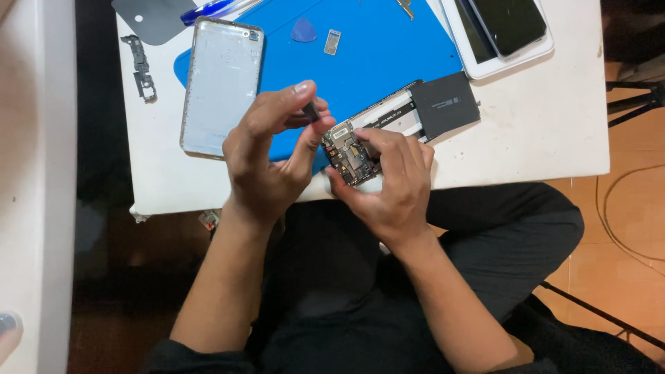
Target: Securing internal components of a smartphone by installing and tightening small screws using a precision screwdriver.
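left hand: up off the surface, thumb and forefinger pinched shut on a small dark part, other fingers curled in loosely. Can't really tell what the part is, too tiny.
right hand: wrapped round the near end of the opened phone, thumb along its near edge, fingers draped over the top, so closed on it.
opened phone: sits at the near edge of the surface, angled so its far end points up and right. Circuit board is exposed right between the two hands, just under the pinched part.
black battery: at the phone's far right end, looks lifted or folded out past the frame.
blue mat: under the phone and stretching to the far side.
silver back cover: left of the hands, lying flat, half on the mat, half on the surface.
blue pick: far side of the mat, with a small silver tray piece just beside it on the right.
dark bracket: far left, on bare white surface.
dark phone: far right, resting on a white tablet.
legs: dark trousers near, below the surface edge.
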